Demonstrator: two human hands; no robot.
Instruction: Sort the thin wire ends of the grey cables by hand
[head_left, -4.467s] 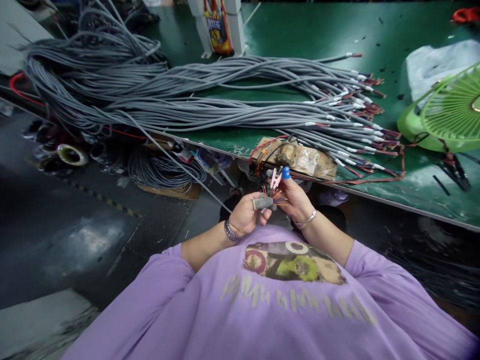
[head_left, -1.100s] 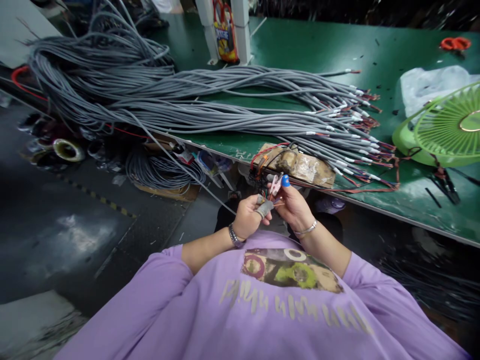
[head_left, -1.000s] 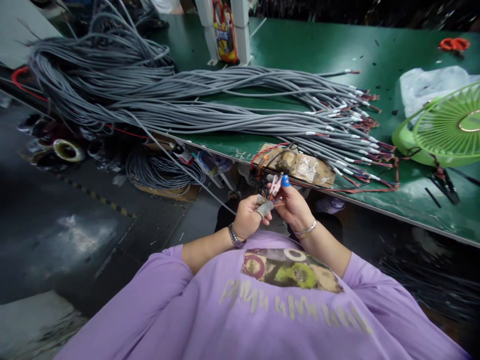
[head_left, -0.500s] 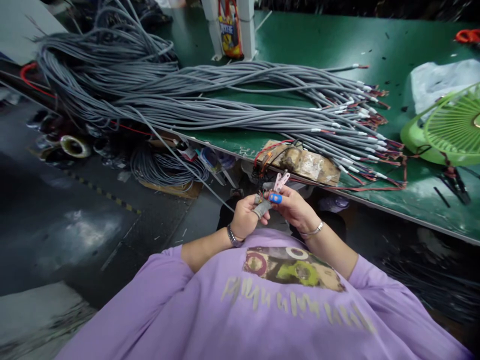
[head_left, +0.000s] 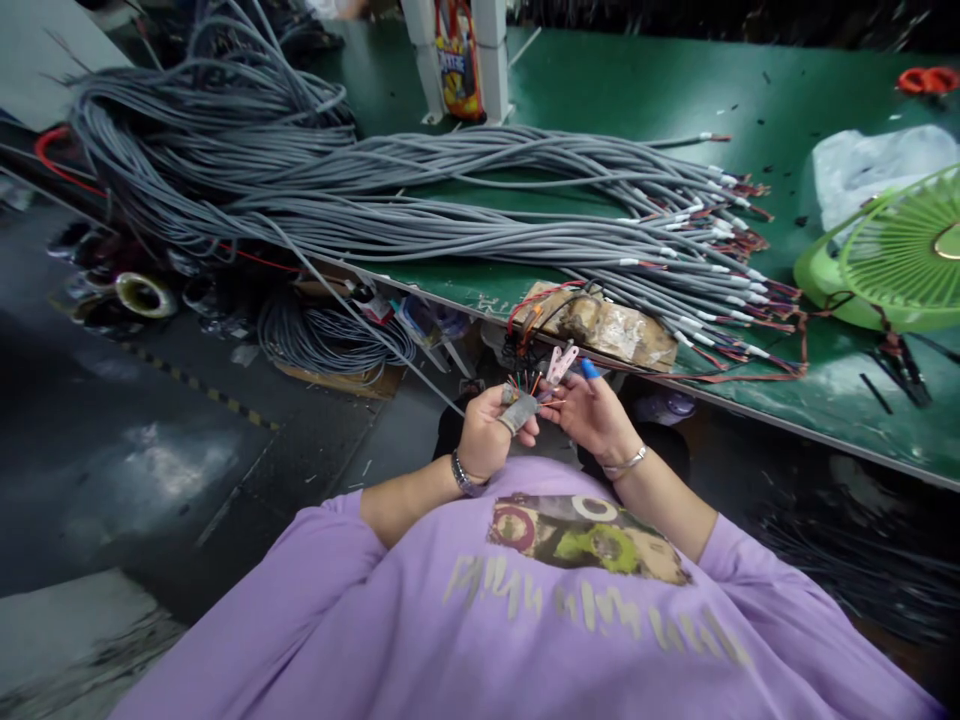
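My left hand is closed around the end of a grey cable, which runs down to it from the bundle on the table. Grey wrapping covers its thumb and a fingertip. Thin coloured wires, orange, red and green among them, fan out past those fingers. Beside them is my right hand, its blue-covered thumb raised away from the other fingers. Those fingers are at the wire tips; whether they touch them I cannot tell. A pink clip stands just beyond the wires, at the table edge.
Grey cables with stripped ends lie across the green table. A taped wooden block sits at the near edge. To the right are a green fan, a plastic bag and red-handled scissors. A cable coil lies below.
My right thumb has lifted off the wires and the right fingers have spread. The coloured wires now stand fanned apart. My left hand keeps its hold on the cable.
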